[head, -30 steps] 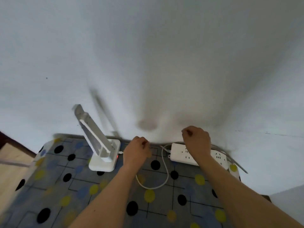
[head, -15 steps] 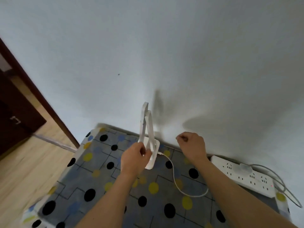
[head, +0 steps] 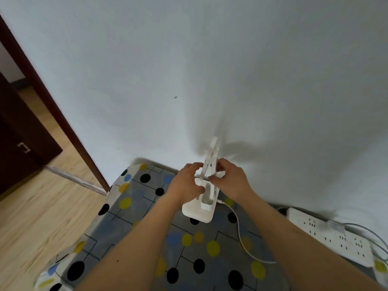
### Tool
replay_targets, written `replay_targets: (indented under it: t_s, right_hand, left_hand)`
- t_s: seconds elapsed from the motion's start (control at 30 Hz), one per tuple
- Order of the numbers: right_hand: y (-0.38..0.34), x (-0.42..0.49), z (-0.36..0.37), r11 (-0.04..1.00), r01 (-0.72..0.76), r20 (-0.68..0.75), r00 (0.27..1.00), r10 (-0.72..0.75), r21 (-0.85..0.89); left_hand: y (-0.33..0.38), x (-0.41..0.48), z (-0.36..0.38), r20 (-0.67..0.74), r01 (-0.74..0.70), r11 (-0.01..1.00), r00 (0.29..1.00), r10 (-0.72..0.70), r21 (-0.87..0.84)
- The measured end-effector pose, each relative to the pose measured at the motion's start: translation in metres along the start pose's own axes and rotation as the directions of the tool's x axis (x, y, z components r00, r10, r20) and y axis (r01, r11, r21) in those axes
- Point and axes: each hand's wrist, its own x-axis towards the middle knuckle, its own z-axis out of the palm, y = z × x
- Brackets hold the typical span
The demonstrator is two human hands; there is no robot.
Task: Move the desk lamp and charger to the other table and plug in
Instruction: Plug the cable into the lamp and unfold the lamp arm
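**A:** What lies closest?

**B:** A spotted tablecloth (head: 130,225), and on it one white cable (head: 239,234) in a loose loop. Its near end is hidden behind the right forearm. The far end enters the base of the one desk lamp (head: 196,214), which sits flat on the cloth near the wall.

**A:** And the hands?

**B:** Two, both grasping the lamp's folded arm above the base. The left hand (head: 185,183) curls round one side and the right hand (head: 232,181) pinches the other.

**A:** What could go wrong?

**B:** I'd guess that if the lamp is lifted with the cable attached, the slack runs out and yanks the connector. The hinged arm might also swing open in that grip.

**A:** The charger?

**B:** One power strip (head: 327,236) lies to the right by the wall, with one pale plug block (head: 336,226) seated in it. I cannot tell whether that is the charger.
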Motion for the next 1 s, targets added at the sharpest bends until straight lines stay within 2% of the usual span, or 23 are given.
replay_targets:
  t_s: [0.13, 0.17, 0.2, 0.23, 0.43, 0.8, 1.0]
  right_hand:
    - [-0.002, 0.002, -0.004, 0.997, 0.001, 0.1, 0.995, 0.007, -0.08]
    - [-0.002, 0.001, -0.002, 0.995, 0.006, 0.103, 0.995, 0.004, -0.1]
    - [-0.005, 0.006, -0.007, 0.994, -0.012, 0.033, 0.999, 0.016, -0.107]
    - [-0.006, 0.006, -0.007, 0.994, -0.014, 0.027, 0.999, 0.017, -0.111]
    - [-0.008, -0.006, 0.001, 0.99, -0.022, 0.108, 0.993, 0.037, -0.141]
    - [-0.012, -0.005, 0.002, 0.989, -0.044, 0.091, 0.994, 0.057, -0.14]
    - [-0.013, -0.004, 0.003, 0.984, -0.048, 0.094, 0.993, 0.065, -0.169]
  left_hand:
    - [0.01, 0.007, 0.0, 0.033, -0.009, 1.0, 0.999, 0.009, 0.001]
    - [0.009, 0.005, 0.0, 0.035, 0.002, 1.0, 0.999, -0.002, -0.004]
    - [0.014, 0.021, -0.007, 0.059, -0.053, 0.999, 0.997, 0.053, 0.006]
    - [0.013, 0.024, -0.008, 0.072, -0.066, 0.998, 0.995, 0.064, 0.015]
    - [0.005, 0.019, -0.002, 0.146, -0.035, 0.997, 0.989, 0.025, 0.067]
    - [0.008, 0.029, 0.0, 0.178, -0.055, 0.995, 0.983, 0.041, 0.077]
    - [0.011, 0.031, -0.003, 0.205, -0.092, 0.981, 0.977, 0.057, 0.168]
